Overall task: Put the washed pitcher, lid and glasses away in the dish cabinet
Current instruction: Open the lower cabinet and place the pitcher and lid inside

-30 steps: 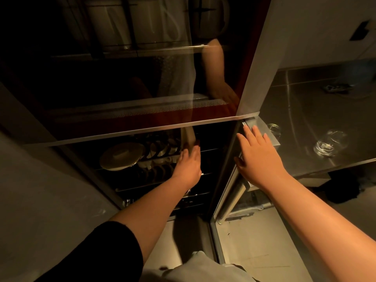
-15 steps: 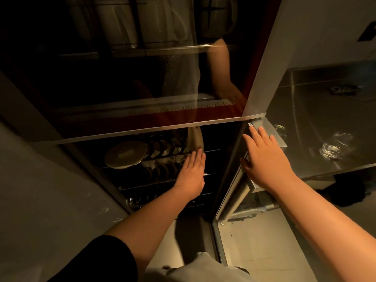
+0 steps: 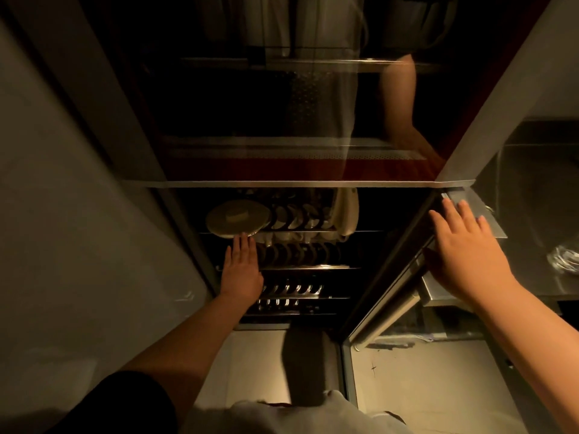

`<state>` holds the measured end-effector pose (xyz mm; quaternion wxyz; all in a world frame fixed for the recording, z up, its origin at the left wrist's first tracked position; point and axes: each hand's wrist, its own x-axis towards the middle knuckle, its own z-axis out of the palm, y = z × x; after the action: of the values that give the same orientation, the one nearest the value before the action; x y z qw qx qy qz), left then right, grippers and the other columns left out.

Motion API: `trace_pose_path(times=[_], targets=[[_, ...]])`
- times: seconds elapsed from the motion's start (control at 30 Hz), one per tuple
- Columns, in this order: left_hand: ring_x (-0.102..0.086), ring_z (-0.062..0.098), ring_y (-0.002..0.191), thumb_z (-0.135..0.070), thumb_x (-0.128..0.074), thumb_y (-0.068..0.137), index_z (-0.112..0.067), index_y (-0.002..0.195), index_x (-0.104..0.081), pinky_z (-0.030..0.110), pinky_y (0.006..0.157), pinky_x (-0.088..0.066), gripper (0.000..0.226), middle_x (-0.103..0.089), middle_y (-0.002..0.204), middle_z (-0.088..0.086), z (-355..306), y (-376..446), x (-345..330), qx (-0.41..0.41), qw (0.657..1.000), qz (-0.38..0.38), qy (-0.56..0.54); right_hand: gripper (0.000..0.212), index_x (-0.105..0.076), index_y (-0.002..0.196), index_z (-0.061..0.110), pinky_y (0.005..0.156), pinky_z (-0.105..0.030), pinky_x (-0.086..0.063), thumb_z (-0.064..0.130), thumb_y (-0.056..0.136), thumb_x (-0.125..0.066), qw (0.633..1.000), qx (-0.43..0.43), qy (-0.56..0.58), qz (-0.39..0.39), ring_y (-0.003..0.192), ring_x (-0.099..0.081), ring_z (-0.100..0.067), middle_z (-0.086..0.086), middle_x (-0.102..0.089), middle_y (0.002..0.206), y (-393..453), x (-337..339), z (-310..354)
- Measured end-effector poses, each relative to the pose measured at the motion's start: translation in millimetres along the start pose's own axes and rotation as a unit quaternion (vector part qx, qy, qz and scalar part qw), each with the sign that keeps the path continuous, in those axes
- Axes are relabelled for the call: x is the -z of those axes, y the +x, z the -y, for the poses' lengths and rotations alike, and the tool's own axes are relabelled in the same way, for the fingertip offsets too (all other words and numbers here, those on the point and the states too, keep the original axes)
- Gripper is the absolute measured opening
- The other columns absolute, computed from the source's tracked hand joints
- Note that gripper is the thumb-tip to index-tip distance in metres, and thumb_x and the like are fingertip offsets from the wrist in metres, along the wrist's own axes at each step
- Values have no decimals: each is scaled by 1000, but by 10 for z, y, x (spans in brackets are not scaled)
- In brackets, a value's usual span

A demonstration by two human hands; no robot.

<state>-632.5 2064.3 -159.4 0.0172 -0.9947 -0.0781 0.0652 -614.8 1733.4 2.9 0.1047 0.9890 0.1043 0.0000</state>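
The dish cabinet's lower compartment stands open, its wire racks (image 3: 313, 267) holding rows of small dishes. A round pale lid (image 3: 237, 218) rests on the upper rack at the left. My left hand (image 3: 242, 270) reaches into the compartment with flat, spread fingers, its fingertips just below the lid, holding nothing. My right hand (image 3: 466, 255) lies flat and open against the edge of the opened lower door (image 3: 401, 277). A clear glass (image 3: 564, 260) sits on the steel counter at the far right, cut off by the frame edge. A pale handled vessel (image 3: 346, 214) hangs at the rack's right end.
The closed upper glass door (image 3: 282, 120) reflects a person's arm and pale containers behind it. A steel counter (image 3: 532, 183) runs along the right. A grey wall panel (image 3: 78, 214) bounds the left. Pale floor (image 3: 423, 386) lies below the door.
My left hand has moved left along the rack toward the round lid. The camera has swung so the cabinet sits more central, and the counter glass has slid to the right edge.
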Motion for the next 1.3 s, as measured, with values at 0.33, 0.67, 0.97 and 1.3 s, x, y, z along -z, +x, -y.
trace_pose_path(times=[0.33,0.67,0.97,1.3], targets=[[11,33,145,-33,-38,96,0,148,8,44,118,2,77,11,157,20,103,54,-17,-19,1000,9,14,73,-11,149,6,115,-47,-9,28,93,-51,999,-13,-46,-4,143,3,-37,-20,3,156,6,-47,33],[8,32,146,-32,-40,95,-1,149,7,43,119,0,78,9,157,19,168,140,-18,-25,999,22,16,72,-11,149,4,115,-47,-8,27,94,-51,999,-25,-46,-2,143,3,-37,-21,1,155,30,-37,126],[-2,31,146,-32,-36,98,-4,150,-2,43,118,0,68,-4,158,17,269,308,74,-48,995,74,36,73,-5,149,5,116,-46,-7,30,95,-47,997,-51,-52,18,143,6,-38,-21,7,155,38,12,224],[-12,30,144,-33,-39,97,-5,150,-6,44,118,-5,68,-13,156,15,286,373,96,-62,993,95,18,71,-6,149,5,116,-46,-7,30,96,-44,997,-70,-38,17,143,5,-37,-21,5,156,65,42,294]])
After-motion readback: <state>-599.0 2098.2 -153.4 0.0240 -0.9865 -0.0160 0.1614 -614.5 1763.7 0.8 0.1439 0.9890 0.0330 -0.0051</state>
